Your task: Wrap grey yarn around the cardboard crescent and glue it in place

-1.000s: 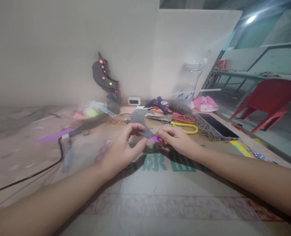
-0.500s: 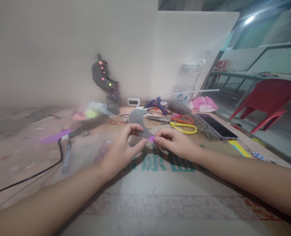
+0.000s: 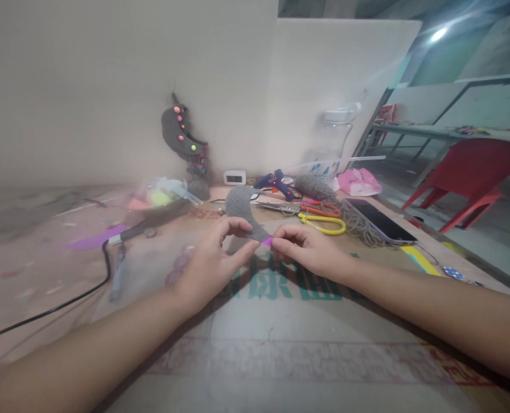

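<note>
A crescent shape wound in grey yarn (image 3: 238,205) is held up over the table, its lower end showing a small bare purple tip (image 3: 267,241). My left hand (image 3: 220,252) grips the lower part of the crescent between thumb and fingers. At the purple tip, the thumb and curled fingers of my right hand (image 3: 304,246) are pinched together. Just behind the hands lie scissors with orange and yellow handles (image 3: 323,222). Loose grey yarn (image 3: 360,226) trails to the right from a grey yarn ball (image 3: 315,187).
A blue glue gun (image 3: 278,183), a small white clock (image 3: 234,177) and a clear bottle (image 3: 330,140) stand along the wall. A phone (image 3: 379,221) lies at right. At left are a black cable (image 3: 106,267) and a bowl (image 3: 160,209). A decorated grey crescent (image 3: 178,135) hangs on the wall.
The yarn-wrapped crescent has tilted very slightly, its top a little higher. Both hands keep their hold in almost the same place.
</note>
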